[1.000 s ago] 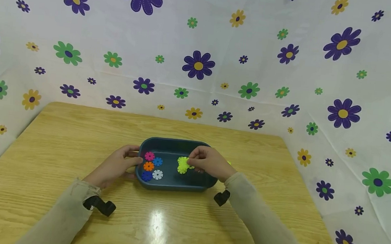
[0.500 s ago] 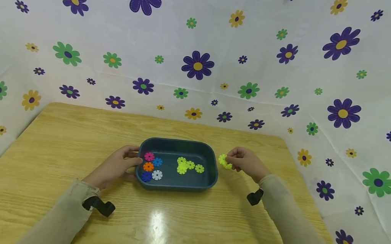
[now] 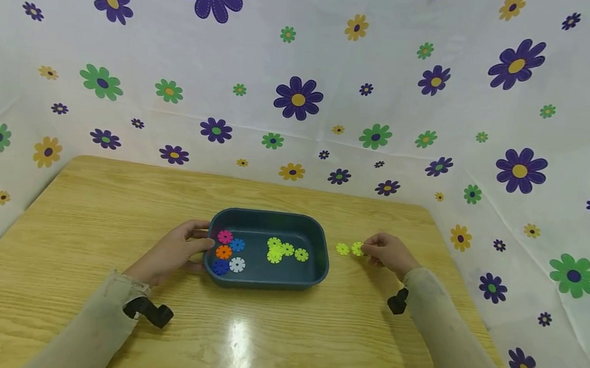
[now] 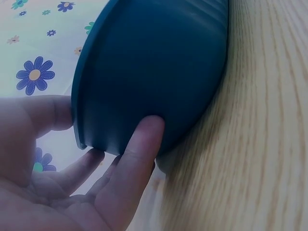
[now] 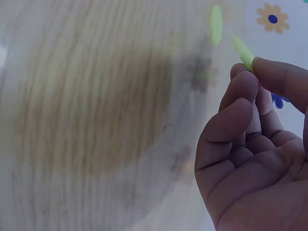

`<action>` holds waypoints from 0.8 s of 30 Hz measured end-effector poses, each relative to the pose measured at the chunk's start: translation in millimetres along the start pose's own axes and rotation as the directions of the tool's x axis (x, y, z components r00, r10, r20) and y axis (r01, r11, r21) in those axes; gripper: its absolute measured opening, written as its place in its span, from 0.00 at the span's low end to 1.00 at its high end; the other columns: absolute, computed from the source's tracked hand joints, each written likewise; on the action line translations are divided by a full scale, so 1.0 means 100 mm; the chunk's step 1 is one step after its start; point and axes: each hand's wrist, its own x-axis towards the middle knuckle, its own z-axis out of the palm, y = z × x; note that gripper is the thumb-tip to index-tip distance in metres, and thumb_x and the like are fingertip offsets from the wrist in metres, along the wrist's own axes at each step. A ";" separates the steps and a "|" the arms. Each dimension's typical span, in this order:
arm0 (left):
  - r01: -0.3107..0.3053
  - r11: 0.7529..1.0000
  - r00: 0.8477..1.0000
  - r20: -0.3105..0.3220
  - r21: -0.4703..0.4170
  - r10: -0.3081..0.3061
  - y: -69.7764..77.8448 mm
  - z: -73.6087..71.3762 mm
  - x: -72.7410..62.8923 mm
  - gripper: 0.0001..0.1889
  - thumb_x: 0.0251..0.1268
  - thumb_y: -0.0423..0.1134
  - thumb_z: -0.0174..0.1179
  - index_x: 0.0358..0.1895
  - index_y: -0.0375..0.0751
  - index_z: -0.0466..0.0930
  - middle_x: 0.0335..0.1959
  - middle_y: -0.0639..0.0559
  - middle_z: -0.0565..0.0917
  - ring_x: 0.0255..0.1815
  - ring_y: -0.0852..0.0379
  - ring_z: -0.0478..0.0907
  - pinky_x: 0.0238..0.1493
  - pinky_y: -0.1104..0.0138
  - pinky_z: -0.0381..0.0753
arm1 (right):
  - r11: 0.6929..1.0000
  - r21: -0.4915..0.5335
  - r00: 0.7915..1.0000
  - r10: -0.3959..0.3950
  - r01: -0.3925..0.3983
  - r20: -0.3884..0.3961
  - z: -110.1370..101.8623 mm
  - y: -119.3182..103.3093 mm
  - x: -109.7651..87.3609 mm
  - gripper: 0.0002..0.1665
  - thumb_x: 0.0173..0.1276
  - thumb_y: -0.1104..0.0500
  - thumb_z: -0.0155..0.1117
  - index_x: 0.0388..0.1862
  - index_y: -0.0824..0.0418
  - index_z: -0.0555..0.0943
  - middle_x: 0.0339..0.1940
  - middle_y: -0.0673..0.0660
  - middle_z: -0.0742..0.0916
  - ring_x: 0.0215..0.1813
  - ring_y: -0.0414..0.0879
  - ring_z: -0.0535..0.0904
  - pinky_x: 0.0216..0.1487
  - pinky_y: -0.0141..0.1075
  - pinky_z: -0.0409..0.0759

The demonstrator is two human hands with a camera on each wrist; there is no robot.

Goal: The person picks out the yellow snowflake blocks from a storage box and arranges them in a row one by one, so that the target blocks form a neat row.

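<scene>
My left hand (image 3: 172,252) grips the left end of a dark teal plastic tray (image 3: 266,281), thumb and fingers on its wall (image 4: 139,72). On the table just right of the tray lies a yellow snowflake disc (image 3: 342,249). My right hand (image 3: 390,255) pinches another yellow snowflake disc (image 5: 244,54) between thumb and index finger, close beside the first. Inside the tray, several yellow discs (image 3: 275,256) sit together right of the middle, partly overlapping. At its left end are a pink disc (image 3: 225,237), an orange disc (image 3: 224,252), a white disc (image 3: 237,264) and two blue discs.
The tray stands on a light wooden table (image 3: 132,206). A white cloth (image 3: 264,49) printed with flowers hangs behind the table and along its sides. Each wrist carries a black strap mount (image 3: 150,309).
My right hand has moved right, out of the tray to the tabletop beyond it. The two yellow discs there, overlapping half a second ago, now show side by side. My left hand stays put.
</scene>
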 end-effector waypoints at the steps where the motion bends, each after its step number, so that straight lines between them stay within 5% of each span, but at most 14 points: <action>1: -0.001 1.000 1.000 0.001 -0.001 0.001 0.00 0.00 0.00 0.33 0.78 0.41 0.59 0.80 0.38 0.57 0.71 0.33 0.66 0.60 0.40 0.78 0.50 0.54 0.89 | 1.000 0.002 1.000 0.007 -0.007 -0.004 0.00 0.02 0.01 0.12 0.77 0.57 0.64 0.49 0.66 0.78 0.40 0.57 0.84 0.38 0.49 0.79 0.43 0.38 0.81; 24: 0.013 1.000 1.000 0.009 -0.022 -0.013 0.00 0.01 -0.01 0.33 0.79 0.42 0.59 0.79 0.38 0.57 0.74 0.33 0.65 0.63 0.38 0.75 0.51 0.54 0.88 | 0.985 -0.158 0.992 0.050 -0.069 -0.118 0.13 0.08 0.19 0.11 0.74 0.57 0.63 0.45 0.64 0.82 0.35 0.56 0.86 0.35 0.45 0.80 0.32 0.34 0.76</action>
